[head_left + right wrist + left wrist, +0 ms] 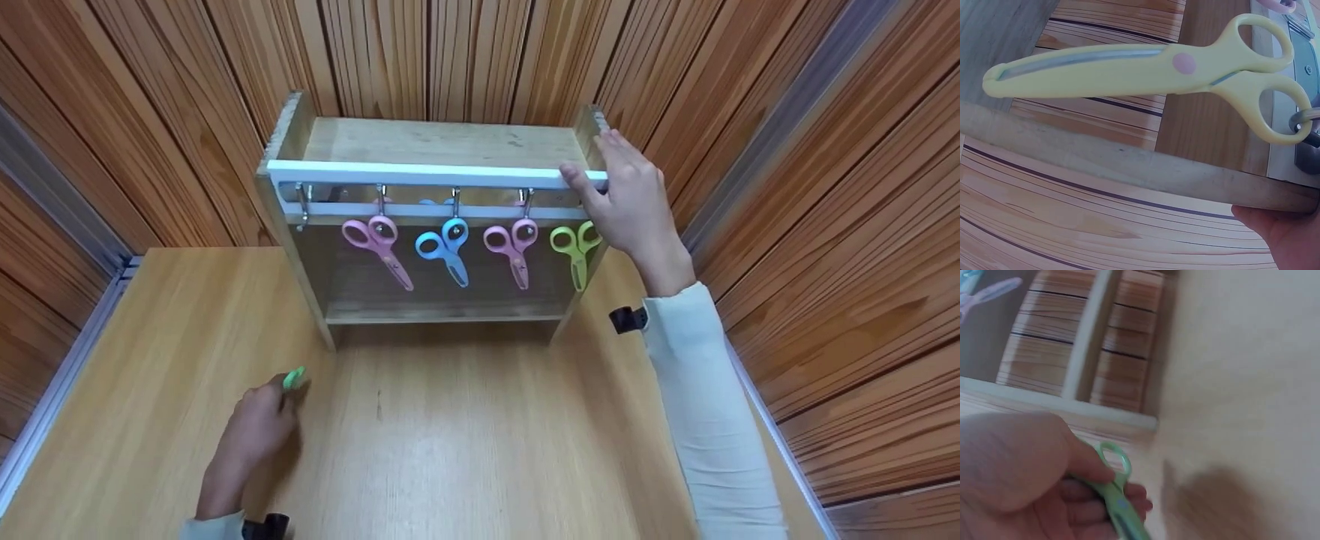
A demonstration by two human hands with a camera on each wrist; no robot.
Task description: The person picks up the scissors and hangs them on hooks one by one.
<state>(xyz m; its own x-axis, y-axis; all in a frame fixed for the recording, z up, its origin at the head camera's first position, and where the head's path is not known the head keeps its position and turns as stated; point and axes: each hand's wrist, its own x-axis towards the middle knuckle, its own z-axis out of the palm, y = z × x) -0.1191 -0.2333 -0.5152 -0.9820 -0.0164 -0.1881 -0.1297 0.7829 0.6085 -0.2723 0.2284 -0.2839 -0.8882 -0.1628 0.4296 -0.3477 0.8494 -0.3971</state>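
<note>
My left hand (pixel 255 427), low over the table, pinches a pair of green scissors (pixel 1114 495) between thumb and fingers. At the upper right corner of a wooden rack (pixel 442 311), my right hand (pixel 634 199) rests with fingers straight along the side panel and thumb on the white rail (pixel 435 174). From the rail's hooks hang pink scissors (pixel 386 247), blue scissors (pixel 450 251), more pink scissors (pixel 516 251) and yellow-green scissors (pixel 577 262). The yellow-green pair is nearest my right hand. The leftmost front hook (pixel 302 206) holds nothing.
The rack stands upright on a wooden table (pixel 450 450), against a slatted wood wall (pixel 480 60). Slatted panels with metal edge strips (pixel 56 382) close in both sides. More scissors handles show partly behind the rail.
</note>
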